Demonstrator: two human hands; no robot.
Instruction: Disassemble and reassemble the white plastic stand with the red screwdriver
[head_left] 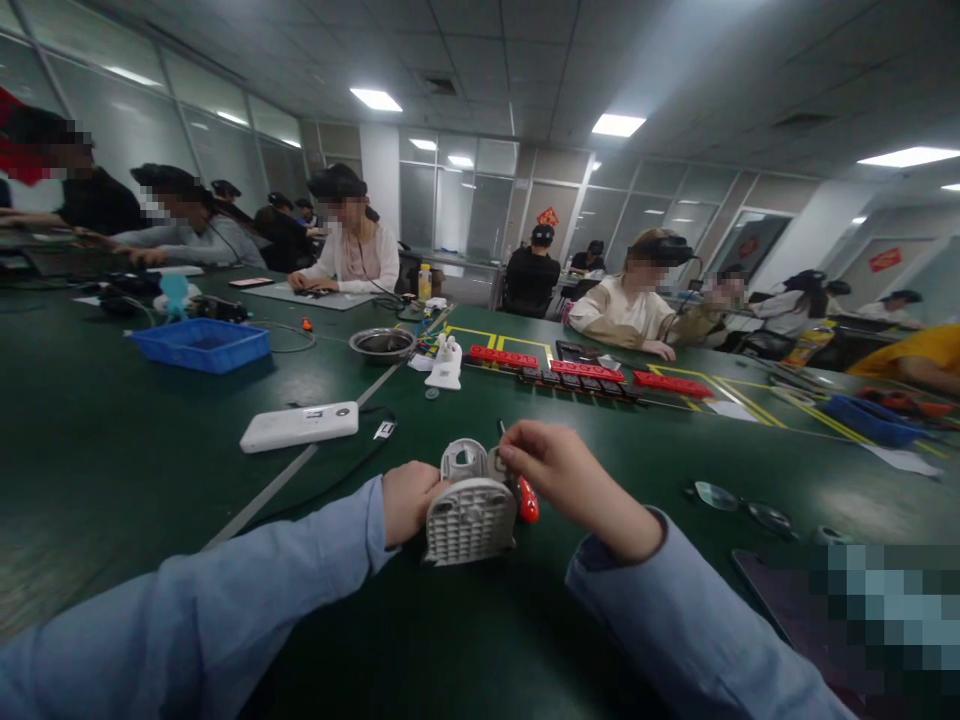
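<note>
Head camera looks down at our two hands on a dark green table. Our left hand is closed around the side of a grey ribbed plastic part, which stands on the table just in front of us. Our right hand grips a red-handled screwdriver, its dark shaft pointing up beside the part. A white power bank lies further left, a blue tray beyond it.

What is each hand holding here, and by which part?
Left hand grips the grey plastic housing by its left side; right hand holds a red-handled screwdriver by the handle.
</note>
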